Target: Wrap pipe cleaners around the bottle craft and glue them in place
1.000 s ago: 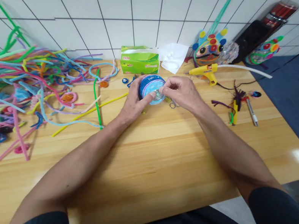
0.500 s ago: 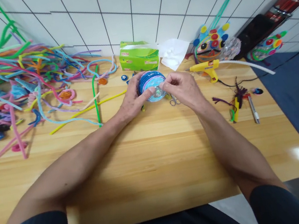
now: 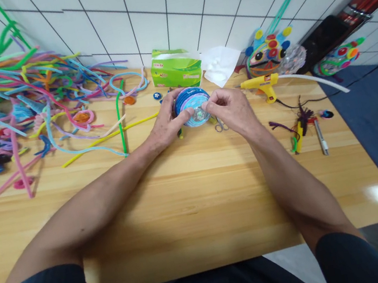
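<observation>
A round piece wound with blue and lilac pipe cleaners (image 3: 194, 104) is between my hands, its clear shiny middle turned up toward me. My left hand (image 3: 169, 121) is closed around its left side, the thumb lying over the front face. At the right edge of the clear middle, my right hand (image 3: 230, 108) pinches with thumb and forefinger; what is between those fingertips is too small to make out. Small scissors (image 3: 221, 126) lie just under my right hand, their blades hidden. A bit of yellow and dark material shows below my left fingers.
Loose pipe cleaners (image 3: 18, 84) heap up at the left. Behind the work stand a green tissue pack (image 3: 176, 69) and white tissue (image 3: 221, 63). To the right lie a yellow glue gun (image 3: 262, 84) with its cord, a utility knife (image 3: 321, 137), and decorated figures (image 3: 266, 59).
My left thumb has slid slightly left on the round piece, showing more of the clear middle. My right hand keeps its pinch in nearly the same place.
</observation>
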Available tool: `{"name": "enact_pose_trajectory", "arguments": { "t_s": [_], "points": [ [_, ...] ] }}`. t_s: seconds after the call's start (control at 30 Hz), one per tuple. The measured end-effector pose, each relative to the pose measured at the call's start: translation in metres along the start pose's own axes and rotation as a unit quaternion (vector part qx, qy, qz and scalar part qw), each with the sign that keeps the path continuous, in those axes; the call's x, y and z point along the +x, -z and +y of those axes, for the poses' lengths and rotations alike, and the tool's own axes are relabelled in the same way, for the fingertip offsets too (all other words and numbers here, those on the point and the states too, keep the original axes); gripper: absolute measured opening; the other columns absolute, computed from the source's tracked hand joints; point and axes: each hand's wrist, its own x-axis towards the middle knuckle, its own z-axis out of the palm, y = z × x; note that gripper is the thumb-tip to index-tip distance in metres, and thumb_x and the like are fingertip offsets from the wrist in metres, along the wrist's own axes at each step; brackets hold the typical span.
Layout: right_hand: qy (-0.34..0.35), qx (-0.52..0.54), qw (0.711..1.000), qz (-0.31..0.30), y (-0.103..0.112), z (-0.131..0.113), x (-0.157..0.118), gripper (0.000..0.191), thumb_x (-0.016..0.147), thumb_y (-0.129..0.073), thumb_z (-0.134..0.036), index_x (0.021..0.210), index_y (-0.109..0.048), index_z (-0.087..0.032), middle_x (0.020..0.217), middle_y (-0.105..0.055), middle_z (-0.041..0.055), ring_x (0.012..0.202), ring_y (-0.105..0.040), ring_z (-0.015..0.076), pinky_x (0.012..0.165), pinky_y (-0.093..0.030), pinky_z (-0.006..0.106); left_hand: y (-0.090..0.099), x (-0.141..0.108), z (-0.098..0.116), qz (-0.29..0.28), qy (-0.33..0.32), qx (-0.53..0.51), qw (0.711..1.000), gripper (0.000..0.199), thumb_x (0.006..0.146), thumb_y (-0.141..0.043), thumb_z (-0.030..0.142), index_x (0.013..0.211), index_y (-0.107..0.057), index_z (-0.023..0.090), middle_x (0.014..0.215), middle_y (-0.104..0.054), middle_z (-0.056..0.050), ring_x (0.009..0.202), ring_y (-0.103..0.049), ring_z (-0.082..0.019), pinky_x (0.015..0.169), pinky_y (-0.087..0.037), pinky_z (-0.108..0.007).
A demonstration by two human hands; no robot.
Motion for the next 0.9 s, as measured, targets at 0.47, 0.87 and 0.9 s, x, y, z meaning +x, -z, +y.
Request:
{"name": "enact_pose_trajectory", "arguments": {
  "t_s": [0.47,0.87,0.9],
  "points": [
    [0.087,-0.009,0.996,0.003,0.003,-0.015,-0.006,0.020,0.099,-0.085,-0.032,0.084,-0.074,-0.029,0.086,-0.074,0.0007,0.091,-0.069,0.0238,0.091,-0.061,0.041,0.003,0.000,0.003,-0.009,-0.001,0.010,1.000,0.089,0.102,-0.086,0.092,0.169,-0.063,0.038,0.180,-0.067,-0.012,0.170,-0.066,-0.042,0.148,-0.054,-0.068],
    [0.082,-0.015,0.996,0.014,0.002,-0.012,-0.008,0.026,0.105,-0.082,-0.045,0.085,-0.073,-0.030,0.086,-0.075,0.0015,0.087,-0.067,0.0238,0.088,-0.059,0.043,0.002,0.000,0.002,-0.005,-0.003,0.012,1.000,0.085,0.103,-0.084,0.091,0.169,-0.064,0.041,0.179,-0.067,-0.011,0.171,-0.064,-0.042,0.150,-0.050,-0.071],
    [0.067,-0.002,0.998,0.017,0.001,-0.009,-0.006,0.026,0.104,-0.082,-0.043,0.084,-0.073,-0.029,0.084,-0.073,0.0007,0.083,-0.065,0.0223,0.084,-0.057,0.041,0.002,0.000,0.001,-0.005,-0.004,0.012,1.000,0.086,0.103,-0.084,0.092,0.169,-0.064,0.041,0.179,-0.067,-0.011,0.171,-0.064,-0.043,0.150,-0.050,-0.071]
  ]
}}
